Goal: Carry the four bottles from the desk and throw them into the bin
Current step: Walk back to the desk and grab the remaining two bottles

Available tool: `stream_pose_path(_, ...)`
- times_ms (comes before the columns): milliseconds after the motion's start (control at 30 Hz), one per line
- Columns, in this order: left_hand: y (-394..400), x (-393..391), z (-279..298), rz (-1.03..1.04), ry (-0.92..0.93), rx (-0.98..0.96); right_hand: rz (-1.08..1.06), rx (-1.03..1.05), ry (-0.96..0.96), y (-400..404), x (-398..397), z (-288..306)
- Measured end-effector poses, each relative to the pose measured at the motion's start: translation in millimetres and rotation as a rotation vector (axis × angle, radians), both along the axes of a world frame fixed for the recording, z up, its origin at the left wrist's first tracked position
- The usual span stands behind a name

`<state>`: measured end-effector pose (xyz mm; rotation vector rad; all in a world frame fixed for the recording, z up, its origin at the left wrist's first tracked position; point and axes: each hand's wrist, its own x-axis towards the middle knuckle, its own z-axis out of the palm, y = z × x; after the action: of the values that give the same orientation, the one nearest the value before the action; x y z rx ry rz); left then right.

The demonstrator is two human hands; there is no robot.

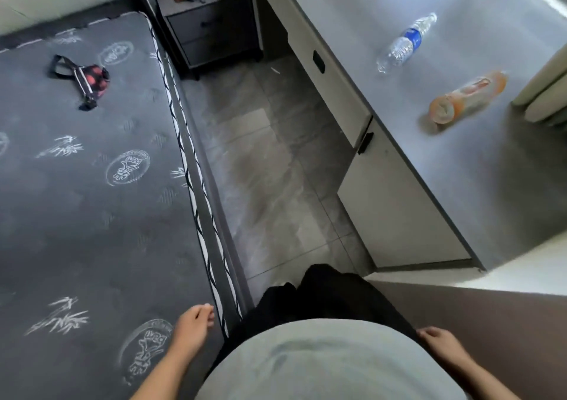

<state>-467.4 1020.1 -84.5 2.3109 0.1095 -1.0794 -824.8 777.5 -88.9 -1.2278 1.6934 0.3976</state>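
A person stands in a narrow aisle of grey floor tiles [270, 166] between a bed and a long grey tabletop [478, 166], looking down over a pale shirt and dark trousers. Two bottles lie on their sides on the tabletop, well apart from both hands: a clear water bottle [405, 43] with a blue label, its cap pointing toward the far end, and nearer the camera an orange-tinted bottle [468, 97], somewhat blurred. The two lie near each other without touching. No other bottles and no bin show in this view. The left hand [191, 327] hangs at the person's side over the edge of the dark patterned mattress [92, 184], its fingers [205, 310] loosely curled and holding nothing. The right hand [441, 343] hangs low by the hip on the other side, fingers relaxed and likewise empty. On the mattress, toward the far end, lies a small red-and-black pouch with a strap [84, 77]. Beyond the bed stands a dark bedside cabinet [211, 31] with a red object on top.
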Motion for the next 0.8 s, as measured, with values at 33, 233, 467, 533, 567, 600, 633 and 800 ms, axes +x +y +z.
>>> stream_pose_path(33, -16, 18, 1, -0.012, 0.0, -0.006, 0.0, 0.005, 0.019, -5, 8, 1)
stream_pose_path(233, -106, 99, -5, -0.114, -0.011, -0.038, -0.062, -0.004, 0.012, -60, 71, -6)
stream_pose_path(467, -170, 149, -9, -0.098, 0.023, 0.0, -0.249, -0.05, -0.122, -167, 164, -7)
stream_pose_path(533, -186, 161, -4, -0.099, 0.015, 0.0, -0.264, -0.056, -0.165, -196, 188, -3)
stream_pose_path(567, -194, 168, -1, -0.106, 0.01, 0.005, -0.266, -0.063, -0.173, -206, 199, -2)
stream_pose_path(600, -202, 176, 2, -0.112, 0.008, 0.007, -0.271, -0.067, -0.184, -214, 209, -1)
stream_pose_path(633, -210, 185, 4, -0.121, 0.009, 0.004, -0.278, -0.067, -0.203, -221, 217, -1)
stream_pose_path(800, -266, 244, -1, -0.217, 0.028, 0.019, -0.382, -0.041, -0.201, -235, 238, -13)
